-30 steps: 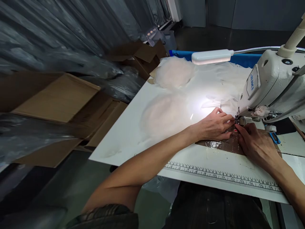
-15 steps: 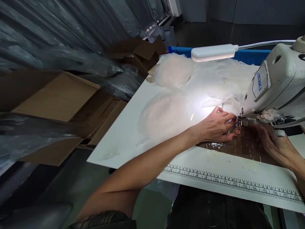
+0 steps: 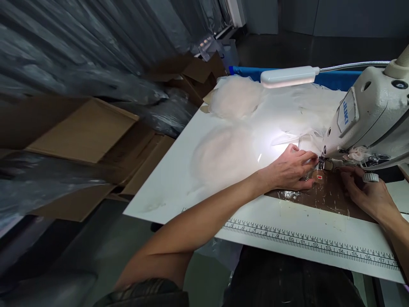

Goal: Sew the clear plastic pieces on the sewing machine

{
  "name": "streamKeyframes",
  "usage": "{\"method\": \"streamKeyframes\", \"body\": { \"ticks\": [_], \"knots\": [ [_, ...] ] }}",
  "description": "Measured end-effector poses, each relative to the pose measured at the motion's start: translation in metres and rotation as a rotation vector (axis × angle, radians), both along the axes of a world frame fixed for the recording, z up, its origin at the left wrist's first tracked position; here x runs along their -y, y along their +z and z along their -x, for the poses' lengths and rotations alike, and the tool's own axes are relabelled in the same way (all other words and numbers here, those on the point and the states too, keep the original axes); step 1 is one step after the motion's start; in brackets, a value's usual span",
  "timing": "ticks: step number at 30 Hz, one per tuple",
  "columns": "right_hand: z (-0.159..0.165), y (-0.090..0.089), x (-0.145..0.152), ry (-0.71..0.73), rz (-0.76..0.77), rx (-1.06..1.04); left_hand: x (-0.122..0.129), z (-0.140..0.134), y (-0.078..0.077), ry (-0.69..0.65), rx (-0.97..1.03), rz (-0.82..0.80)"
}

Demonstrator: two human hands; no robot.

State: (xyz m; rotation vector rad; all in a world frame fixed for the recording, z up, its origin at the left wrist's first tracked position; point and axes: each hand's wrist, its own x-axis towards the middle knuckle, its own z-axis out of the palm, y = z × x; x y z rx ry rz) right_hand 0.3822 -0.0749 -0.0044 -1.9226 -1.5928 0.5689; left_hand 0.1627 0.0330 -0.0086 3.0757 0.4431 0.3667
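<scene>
Sheer white fabric (image 3: pixel 309 143) is lying on the surface (image 3: pixel 166 194), bunching just beyond the left hand (image 3: pixel 292 168), which is resting, fingers bent, beside the presser foot (image 3: pixel 321 163). Right hand (image 3: pixel 367 192) is resting near the foot's other side. Cannot tell whether either grip is pinching fabric; fingertips are showing too small.

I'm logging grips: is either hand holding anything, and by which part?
It cannot be told: the left hand and right hand flank the presser foot, but anything they may pinch is hidden or too small to see.
</scene>
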Motion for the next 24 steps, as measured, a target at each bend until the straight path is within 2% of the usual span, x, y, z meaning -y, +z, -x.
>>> {"method": "streamKeyframes", "body": {
  "ticks": [5,11,16,20,24],
  "knots": [
    [-0.001,0.004,-0.001,-0.029,0.038,-0.056,-0.001,0.002,0.0,-0.01,0.029,-0.01],
    [0.0,0.006,-0.002,-0.025,-0.02,-0.084,-0.003,0.003,-0.006,0.014,-0.019,0.044],
    [0.001,0.005,-0.002,-0.03,-0.011,-0.114,0.001,0.003,-0.003,0.08,-0.049,0.057],
    [0.002,0.007,-0.001,-0.081,0.038,-0.1,0.009,0.003,0.003,0.182,-0.096,0.013],
    [0.002,0.007,-0.001,-0.082,0.049,-0.062,0.014,0.002,0.004,0.22,-0.139,-0.025]
  ]
}}
